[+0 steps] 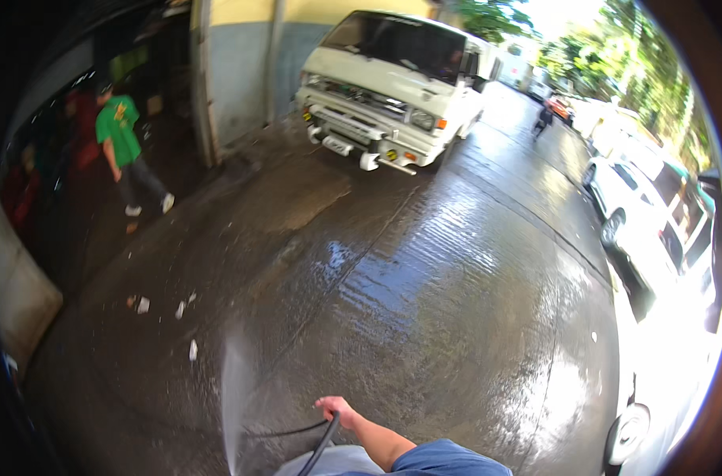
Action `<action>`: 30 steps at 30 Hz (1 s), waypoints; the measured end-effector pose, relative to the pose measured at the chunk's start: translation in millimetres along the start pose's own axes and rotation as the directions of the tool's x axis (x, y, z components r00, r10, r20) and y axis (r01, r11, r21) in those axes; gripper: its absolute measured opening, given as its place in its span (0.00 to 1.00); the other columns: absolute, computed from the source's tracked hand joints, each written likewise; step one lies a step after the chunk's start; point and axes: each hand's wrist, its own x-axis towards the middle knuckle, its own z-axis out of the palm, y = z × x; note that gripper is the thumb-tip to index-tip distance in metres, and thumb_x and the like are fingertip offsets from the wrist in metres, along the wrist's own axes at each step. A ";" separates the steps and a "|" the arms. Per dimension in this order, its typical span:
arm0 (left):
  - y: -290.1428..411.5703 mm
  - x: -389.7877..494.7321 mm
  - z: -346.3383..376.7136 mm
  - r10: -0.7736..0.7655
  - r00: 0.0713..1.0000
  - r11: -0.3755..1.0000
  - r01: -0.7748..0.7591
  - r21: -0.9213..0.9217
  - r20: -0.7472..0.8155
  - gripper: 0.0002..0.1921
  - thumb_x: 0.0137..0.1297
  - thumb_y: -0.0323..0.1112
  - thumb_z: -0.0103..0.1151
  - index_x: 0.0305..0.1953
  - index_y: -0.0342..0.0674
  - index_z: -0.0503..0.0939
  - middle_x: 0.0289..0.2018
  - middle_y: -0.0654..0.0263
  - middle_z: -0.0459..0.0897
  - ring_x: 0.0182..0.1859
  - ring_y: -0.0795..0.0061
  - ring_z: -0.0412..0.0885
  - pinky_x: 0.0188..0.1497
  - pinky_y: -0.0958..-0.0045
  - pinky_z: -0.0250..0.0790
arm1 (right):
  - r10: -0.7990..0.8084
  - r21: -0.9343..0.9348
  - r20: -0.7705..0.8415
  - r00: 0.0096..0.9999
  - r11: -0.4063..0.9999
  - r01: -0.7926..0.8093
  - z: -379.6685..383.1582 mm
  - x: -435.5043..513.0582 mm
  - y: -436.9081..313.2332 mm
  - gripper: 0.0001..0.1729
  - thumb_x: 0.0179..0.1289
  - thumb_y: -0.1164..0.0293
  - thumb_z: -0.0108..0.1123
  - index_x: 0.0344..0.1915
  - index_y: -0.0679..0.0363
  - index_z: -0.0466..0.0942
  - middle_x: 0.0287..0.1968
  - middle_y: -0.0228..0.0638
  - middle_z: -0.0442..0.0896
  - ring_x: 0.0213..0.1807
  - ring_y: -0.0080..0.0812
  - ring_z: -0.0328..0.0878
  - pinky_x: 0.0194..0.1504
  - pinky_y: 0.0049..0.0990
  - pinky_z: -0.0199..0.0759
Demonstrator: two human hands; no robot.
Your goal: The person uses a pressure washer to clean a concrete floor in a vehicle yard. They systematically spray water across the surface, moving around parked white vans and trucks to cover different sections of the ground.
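Note:
My right hand reaches in from the bottom edge, its arm in a blue sleeve. Its fingers are closed around a black hose. One length of the hose runs down past my light-coloured clothing, and another trails off to the left above the ground. A white fan of water spray rises from the bottom edge, left of the hand; its source is hidden. My left hand is out of view. Wet concrete pavement lies before me.
Scraps of litter lie on the ground at left. A white van stands ahead by a wall. A person in a green shirt walks at left; another person is farther up the road. Parked cars line the right side.

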 end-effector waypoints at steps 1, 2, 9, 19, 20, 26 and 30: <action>5.9 -4.0 6.0 0.046 0.999 0.999 -0.046 0.004 0.003 0.07 0.61 0.24 0.51 0.40 0.35 0.75 0.16 0.61 0.75 0.12 0.73 0.69 0.12 0.72 0.60 | -0.172 0.081 0.091 0.981 0.983 0.165 -1.8 -1.2 -3.3 0.18 0.62 0.61 0.55 0.40 0.65 0.78 0.15 0.29 0.71 0.16 0.22 0.66 0.24 0.21 0.62; 8.8 -10.3 10.7 0.063 0.998 0.998 -0.063 0.006 -0.016 0.05 0.64 0.25 0.48 0.30 0.37 0.75 0.13 0.65 0.72 0.09 0.77 0.65 0.09 0.72 0.56 | -0.035 0.115 0.084 0.996 0.993 0.025 -5.1 2.5 -8.5 0.16 0.59 0.63 0.56 0.39 0.65 0.78 0.15 0.30 0.72 0.15 0.25 0.68 0.22 0.23 0.65; 21.7 -44.6 2.4 -0.096 0.974 0.995 0.092 -0.027 -0.204 0.14 0.57 0.24 0.54 0.46 0.35 0.78 0.17 0.62 0.77 0.13 0.75 0.72 0.14 0.70 0.64 | 0.080 0.096 0.072 0.994 0.992 -0.087 -4.6 25.9 -17.7 0.19 0.63 0.59 0.52 0.39 0.67 0.74 0.12 0.29 0.66 0.13 0.27 0.61 0.31 0.30 0.66; 43.8 -22.4 -27.4 -0.152 0.941 0.983 0.110 -0.149 -0.304 0.17 0.57 0.23 0.55 0.50 0.34 0.76 0.18 0.62 0.78 0.15 0.76 0.73 0.14 0.73 0.64 | -0.027 0.029 0.072 0.997 0.999 0.024 8.1 36.6 -39.7 0.22 0.63 0.57 0.53 0.40 0.69 0.75 0.13 0.30 0.69 0.14 0.24 0.62 0.26 0.26 0.65; 44.0 -17.4 -30.5 -0.153 0.940 0.980 0.106 -0.165 -0.306 0.17 0.57 0.23 0.55 0.50 0.34 0.76 0.18 0.61 0.78 0.15 0.76 0.73 0.14 0.73 0.64 | -0.013 0.047 0.085 0.996 0.999 0.009 11.1 39.3 -44.5 0.22 0.63 0.58 0.54 0.40 0.69 0.75 0.12 0.31 0.69 0.13 0.25 0.63 0.26 0.26 0.65; 39.4 12.8 -44.8 -0.243 0.947 0.967 0.219 -0.132 -0.211 0.17 0.56 0.24 0.56 0.50 0.34 0.76 0.19 0.61 0.78 0.14 0.76 0.73 0.13 0.73 0.63 | -0.012 0.011 0.033 0.999 1.000 0.011 36.5 55.9 -77.5 0.21 0.63 0.59 0.54 0.39 0.69 0.75 0.11 0.30 0.68 0.12 0.25 0.62 0.23 0.25 0.64; 38.6 42.1 -42.8 -0.184 0.964 0.939 0.115 -0.324 -0.191 0.16 0.58 0.24 0.55 0.49 0.34 0.76 0.18 0.62 0.77 0.14 0.77 0.72 0.12 0.73 0.62 | -0.019 0.005 -0.007 1.000 1.000 0.019 59.6 63.9 -103.9 0.22 0.63 0.58 0.53 0.39 0.69 0.75 0.11 0.30 0.69 0.11 0.25 0.62 0.22 0.25 0.64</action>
